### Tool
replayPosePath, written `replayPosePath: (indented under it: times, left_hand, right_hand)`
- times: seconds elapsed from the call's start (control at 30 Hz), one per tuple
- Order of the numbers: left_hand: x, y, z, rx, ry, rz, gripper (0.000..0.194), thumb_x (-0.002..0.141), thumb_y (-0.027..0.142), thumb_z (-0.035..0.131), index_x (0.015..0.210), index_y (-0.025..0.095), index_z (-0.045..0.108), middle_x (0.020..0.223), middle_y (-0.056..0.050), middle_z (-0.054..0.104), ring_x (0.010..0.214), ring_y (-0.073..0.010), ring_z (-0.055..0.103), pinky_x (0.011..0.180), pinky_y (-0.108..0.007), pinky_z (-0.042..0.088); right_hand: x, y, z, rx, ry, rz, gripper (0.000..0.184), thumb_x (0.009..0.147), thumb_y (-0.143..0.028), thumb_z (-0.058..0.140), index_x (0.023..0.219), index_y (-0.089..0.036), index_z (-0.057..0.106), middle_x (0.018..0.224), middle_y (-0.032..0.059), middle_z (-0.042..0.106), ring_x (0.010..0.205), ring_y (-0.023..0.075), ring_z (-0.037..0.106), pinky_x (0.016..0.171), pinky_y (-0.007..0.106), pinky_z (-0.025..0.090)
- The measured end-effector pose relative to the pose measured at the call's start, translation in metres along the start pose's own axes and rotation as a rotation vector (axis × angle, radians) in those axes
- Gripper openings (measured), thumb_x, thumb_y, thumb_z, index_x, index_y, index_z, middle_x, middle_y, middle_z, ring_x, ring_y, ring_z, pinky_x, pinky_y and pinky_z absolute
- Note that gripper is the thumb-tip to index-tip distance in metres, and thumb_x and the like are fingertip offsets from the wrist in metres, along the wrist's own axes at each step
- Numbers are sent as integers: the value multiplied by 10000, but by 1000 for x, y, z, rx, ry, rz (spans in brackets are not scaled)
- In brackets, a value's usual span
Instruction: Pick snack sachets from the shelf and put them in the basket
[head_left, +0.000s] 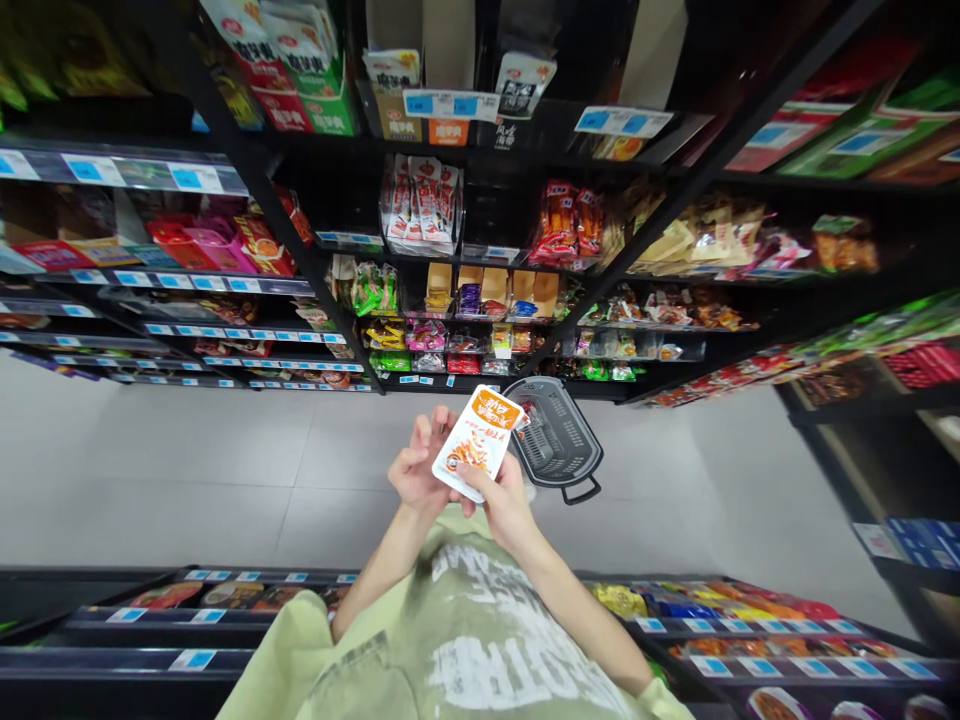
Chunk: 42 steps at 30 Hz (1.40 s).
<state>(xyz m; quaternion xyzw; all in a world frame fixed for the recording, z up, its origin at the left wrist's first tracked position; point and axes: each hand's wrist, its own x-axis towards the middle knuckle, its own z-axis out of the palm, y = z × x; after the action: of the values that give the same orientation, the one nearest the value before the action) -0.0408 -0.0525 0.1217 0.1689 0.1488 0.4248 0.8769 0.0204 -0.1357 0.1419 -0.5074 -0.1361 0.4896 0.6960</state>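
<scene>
A white and orange snack packet (480, 435) is tilted in front of my body. My right hand (508, 505) grips it, thumb pressed on the printed front and the other fingers mostly hidden behind. My left hand (420, 470) is beside the packet's left edge, its fingers bent and apart. Whether the left fingers touch the packet's back I cannot tell. On the floor just beyond my right hand sits a dark grey shopping basket (574, 425) with a few small packs at its near-left side, partly covered by the packet.
Black shelves of bagged snacks (424, 205) rise ahead, with blue and white price tags (450, 104) along their edges. More stocked shelves (731, 625) stand close behind me on both sides. Grey tile floor (225, 450) runs between the rows.
</scene>
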Motion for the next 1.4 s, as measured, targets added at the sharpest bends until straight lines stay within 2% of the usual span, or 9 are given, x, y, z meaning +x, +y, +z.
replayPosePath:
  times: [0.5, 0.9, 1.4]
  left_hand:
    - [-6, -2, 2, 29, 47, -32, 279, 599, 298, 635, 625, 207, 372, 908, -28, 540, 920, -227, 550, 798, -365, 481]
    - [-8, -3, 2, -13, 20, -32, 228, 599, 274, 597, 616, 202, 381, 901, -29, 543, 938, -236, 540, 820, -383, 450]
    - [-7, -2, -3, -101, -17, -25, 214, 604, 236, 600, 637, 193, 394, 907, -21, 509, 900, -206, 532, 785, -360, 482]
  right_hand:
    - [-6, 3, -4, -12, 15, 5, 242, 728, -316, 777, 879, -159, 671, 707, 19, 708, 434, 107, 556, 323, 188, 404]
    - [-7, 3, -5, -20, 10, -12, 239, 742, -290, 769, 918, -155, 680, 729, 17, 708, 426, 98, 546, 320, 183, 404]
    - [-4, 4, -3, 10, -1, -2, 199, 736, -258, 769, 882, -148, 692, 700, 14, 705, 432, 98, 556, 315, 168, 413]
